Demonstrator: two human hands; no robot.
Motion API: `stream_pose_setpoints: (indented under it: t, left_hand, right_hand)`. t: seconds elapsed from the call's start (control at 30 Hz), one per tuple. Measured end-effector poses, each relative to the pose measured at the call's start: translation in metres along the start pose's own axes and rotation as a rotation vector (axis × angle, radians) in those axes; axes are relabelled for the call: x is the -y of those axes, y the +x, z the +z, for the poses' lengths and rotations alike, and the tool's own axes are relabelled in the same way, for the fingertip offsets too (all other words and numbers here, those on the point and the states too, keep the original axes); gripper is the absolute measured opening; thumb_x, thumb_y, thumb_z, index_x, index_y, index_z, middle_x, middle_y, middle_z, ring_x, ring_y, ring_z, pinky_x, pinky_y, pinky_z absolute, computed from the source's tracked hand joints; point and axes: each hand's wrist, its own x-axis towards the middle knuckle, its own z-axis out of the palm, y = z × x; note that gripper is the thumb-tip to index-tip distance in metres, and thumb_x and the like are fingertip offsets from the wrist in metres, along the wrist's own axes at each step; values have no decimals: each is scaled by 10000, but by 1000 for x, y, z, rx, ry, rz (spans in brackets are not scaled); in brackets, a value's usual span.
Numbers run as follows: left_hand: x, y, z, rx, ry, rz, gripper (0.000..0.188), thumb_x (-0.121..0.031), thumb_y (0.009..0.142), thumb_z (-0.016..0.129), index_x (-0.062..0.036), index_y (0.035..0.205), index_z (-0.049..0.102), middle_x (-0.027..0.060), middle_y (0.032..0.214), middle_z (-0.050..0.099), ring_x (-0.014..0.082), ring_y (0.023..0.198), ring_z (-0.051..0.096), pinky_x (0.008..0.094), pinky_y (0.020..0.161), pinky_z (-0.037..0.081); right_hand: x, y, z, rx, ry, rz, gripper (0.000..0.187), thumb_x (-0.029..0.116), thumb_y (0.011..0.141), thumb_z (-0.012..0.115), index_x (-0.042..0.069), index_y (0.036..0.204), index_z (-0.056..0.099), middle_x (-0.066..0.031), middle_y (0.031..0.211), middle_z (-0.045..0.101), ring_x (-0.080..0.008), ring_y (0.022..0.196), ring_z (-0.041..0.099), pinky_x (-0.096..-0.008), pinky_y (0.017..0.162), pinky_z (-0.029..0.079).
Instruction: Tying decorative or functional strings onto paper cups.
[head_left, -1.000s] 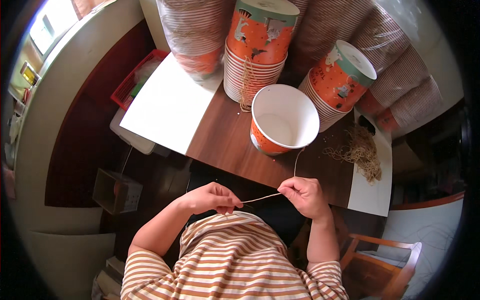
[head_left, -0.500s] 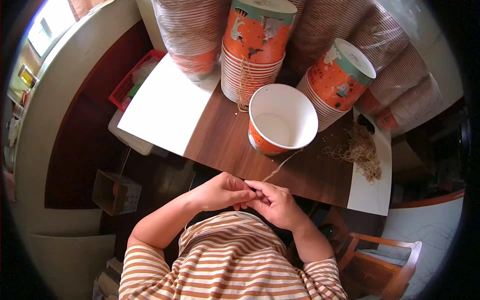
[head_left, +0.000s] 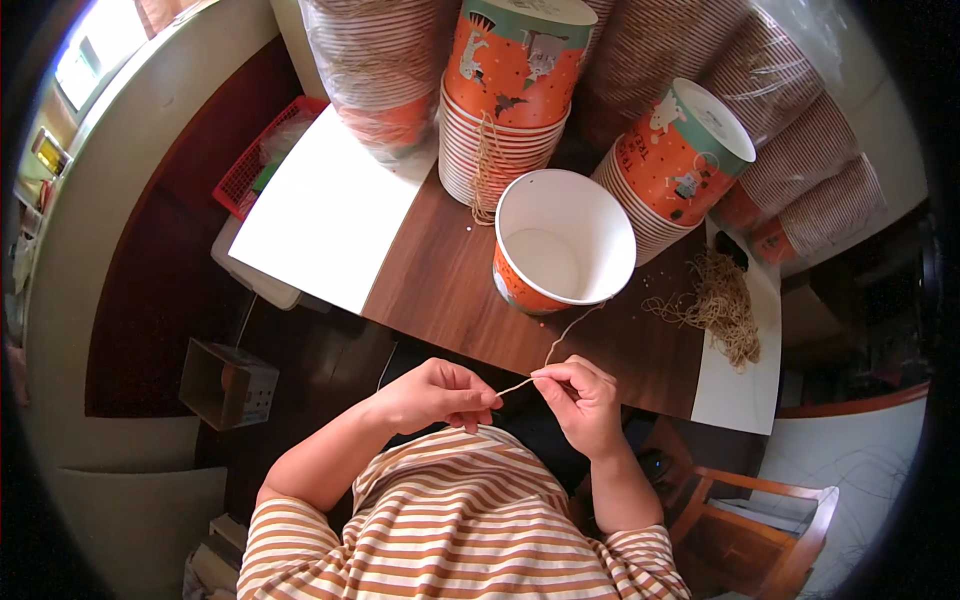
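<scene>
A thin tan string (head_left: 557, 342) runs from the rim of an orange paper bucket (head_left: 518, 287) down to my hands. The bucket stands with its white inside showing, close to the table's front edge. My left hand (head_left: 447, 393) pinches the string near its end. A short way to the right, my right hand (head_left: 583, 398) grips the same string between thumb and fingertips. A short stretch of string spans the gap between both hands, in front of my striped shirt. Whether a knot ties the string to the bucket is too small to tell.
Nested paper buckets (head_left: 500, 150) stand behind the open one, strings hanging down their side. Another stack (head_left: 655, 180) is to its right. A tangled heap of string (head_left: 728, 310) lies on the table (head_left: 430, 290) at right. A wooden chair (head_left: 735, 530) is at lower right, a red basket (head_left: 240, 180) at left.
My hands were together; now they are apart, the right one moved right and slightly up. The string between them has come into sight. The bucket has stayed in place.
</scene>
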Motion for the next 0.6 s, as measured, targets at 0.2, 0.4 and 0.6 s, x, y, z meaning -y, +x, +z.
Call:
stream_pose_setpoints:
  t: [0.2,0.4,0.6]
  left_hand:
    - [-6,-3,6,-60,180,84,207,-175,905,583,16,920,662,35,749,650,83,665,600,206,583,492]
    - [-28,-8,21,-19,395,127,182,-140,900,564,16,926,655,15,723,620,57,645,554,203,584,467]
    - [-30,-6,19,-50,430,139,197,-155,901,568,21,920,655,11,711,609,58,642,542,205,591,457]
  right_hand:
    - [1,2,-8,10,-172,-115,197,36,722,687,21,913,644,-79,859,613,-169,739,580,-269,634,466]
    - [17,5,-1,268,166,-59,500,59,682,642,-7,1166,534,-144,1110,578,-248,1057,553,-350,950,409]
    - [14,-8,16,205,156,28,309,-73,772,615,0,1070,584,-91,875,619,-140,713,612,-220,614,488]
